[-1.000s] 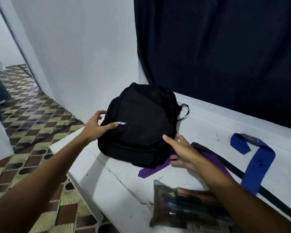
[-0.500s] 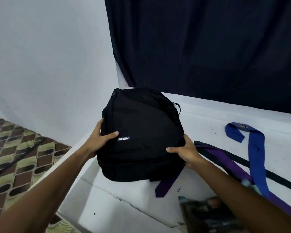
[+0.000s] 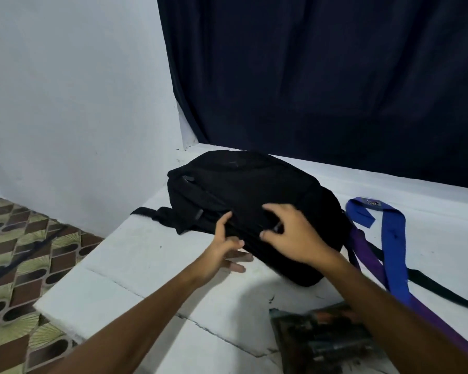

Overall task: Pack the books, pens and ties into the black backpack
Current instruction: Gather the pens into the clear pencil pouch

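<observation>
Since half a second ago the black backpack (image 3: 243, 201) has turned on the white table (image 3: 125, 268): its logo face no longer shows, a strap end now trails out to the left, and both hands have let go of its sides and shifted onto its near edge.

The right hand (image 3: 292, 238) lies on top of the bag with its thumb and forefinger pinched together on a small dark tab that looks like a zipper pull (image 3: 277, 227); motion blur keeps this from being certain. The other fingers curl loosely over the fabric. The left hand (image 3: 224, 252) sits at the bag's near lower edge, its fingers spread and relaxed, the thumb raised against the fabric and the lower fingers touching the table just under the bag; it grips nothing.

The backpack lies on its side near the table's far left corner, below the dark curtain (image 3: 322, 76). Just right of it the blue tie (image 3: 392, 238) lies folded over the purple tie (image 3: 362, 249), whose upper end touches the bag. A thin black strip (image 3: 427, 282) runs beneath them. A clear pouch of pens (image 3: 316, 338) lies at the near edge, partly hidden by the right forearm. Patterned floor tiles (image 3: 19, 252) show at the left.
</observation>
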Demonstrator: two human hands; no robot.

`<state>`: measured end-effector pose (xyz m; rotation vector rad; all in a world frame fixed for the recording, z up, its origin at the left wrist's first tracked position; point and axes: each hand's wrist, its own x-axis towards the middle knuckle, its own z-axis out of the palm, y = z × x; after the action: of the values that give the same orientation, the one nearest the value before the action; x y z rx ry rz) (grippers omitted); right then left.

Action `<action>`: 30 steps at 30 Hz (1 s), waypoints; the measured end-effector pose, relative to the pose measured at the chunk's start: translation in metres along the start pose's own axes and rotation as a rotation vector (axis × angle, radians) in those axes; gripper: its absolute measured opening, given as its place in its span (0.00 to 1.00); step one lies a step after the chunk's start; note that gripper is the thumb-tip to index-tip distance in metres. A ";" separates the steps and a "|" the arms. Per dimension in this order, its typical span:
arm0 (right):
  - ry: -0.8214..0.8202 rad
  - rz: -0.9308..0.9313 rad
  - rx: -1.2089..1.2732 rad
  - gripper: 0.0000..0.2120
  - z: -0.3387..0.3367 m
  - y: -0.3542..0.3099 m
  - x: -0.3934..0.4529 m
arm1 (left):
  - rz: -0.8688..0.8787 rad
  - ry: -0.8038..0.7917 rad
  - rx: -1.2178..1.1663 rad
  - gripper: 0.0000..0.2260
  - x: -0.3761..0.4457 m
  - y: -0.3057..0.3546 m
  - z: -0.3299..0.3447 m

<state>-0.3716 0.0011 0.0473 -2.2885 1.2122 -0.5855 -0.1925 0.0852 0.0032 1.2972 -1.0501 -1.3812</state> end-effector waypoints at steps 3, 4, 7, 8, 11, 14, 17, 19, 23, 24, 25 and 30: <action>-0.276 0.079 -0.315 0.53 0.015 -0.006 -0.016 | 0.007 -0.056 0.261 0.29 0.006 0.015 0.005; -0.281 0.109 -0.391 0.57 0.018 -0.001 -0.016 | 0.095 -0.049 0.461 0.28 0.006 0.020 0.003; -0.254 0.153 -0.460 0.61 0.019 0.020 -0.004 | 0.611 0.197 1.129 0.26 0.013 0.032 -0.025; -0.261 0.139 -0.465 0.60 0.017 0.024 0.000 | 0.793 0.272 1.307 0.27 0.019 0.034 -0.042; -0.284 0.076 -0.488 0.56 0.013 0.035 0.012 | 0.799 0.271 1.716 0.44 0.053 0.035 -0.094; -0.266 0.033 -0.518 0.54 0.011 0.046 0.023 | 0.684 0.153 1.823 0.48 0.077 0.032 -0.122; -0.219 -0.011 -0.628 0.53 0.003 0.055 0.030 | 0.721 0.179 1.785 0.41 0.092 0.025 -0.116; -0.195 0.003 -0.692 0.52 -0.003 0.061 0.032 | 0.724 0.218 1.770 0.41 0.094 0.024 -0.103; -0.222 0.115 -0.653 0.57 -0.017 0.059 0.020 | 0.968 0.137 1.654 0.39 0.077 0.029 -0.060; -0.215 0.142 -0.614 0.56 -0.025 0.055 0.012 | 1.066 0.042 1.576 0.36 0.071 0.029 -0.042; -0.194 0.149 -0.589 0.52 -0.034 0.052 0.002 | 1.134 -0.072 1.480 0.33 0.062 0.028 -0.024; -0.279 0.125 -0.389 0.17 -0.082 0.054 -0.071 | 0.704 -0.542 1.218 0.33 0.026 0.016 0.075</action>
<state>-0.4896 0.0174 0.0695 -2.4736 1.4088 0.0242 -0.2664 0.0561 0.0189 1.0766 -2.6481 -0.4491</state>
